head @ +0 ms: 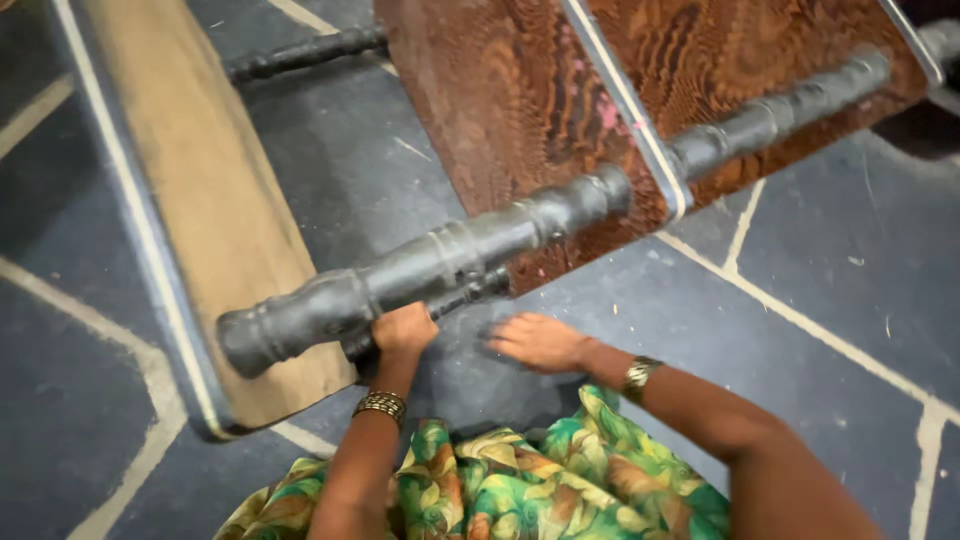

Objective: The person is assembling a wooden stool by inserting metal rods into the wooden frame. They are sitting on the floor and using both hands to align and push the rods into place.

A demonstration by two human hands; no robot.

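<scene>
Left hand [403,331] has its grip pressed around the dark turned leg [440,268]; right hand [540,342], blurred, lies spread flat on the stone floor [800,290] nearby.

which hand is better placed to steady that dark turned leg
Left, most likely. The left hand is already closed against the underside of the dark turned leg, while the right hand is blurred, spread flat and apart from it over the stone floor.
</scene>
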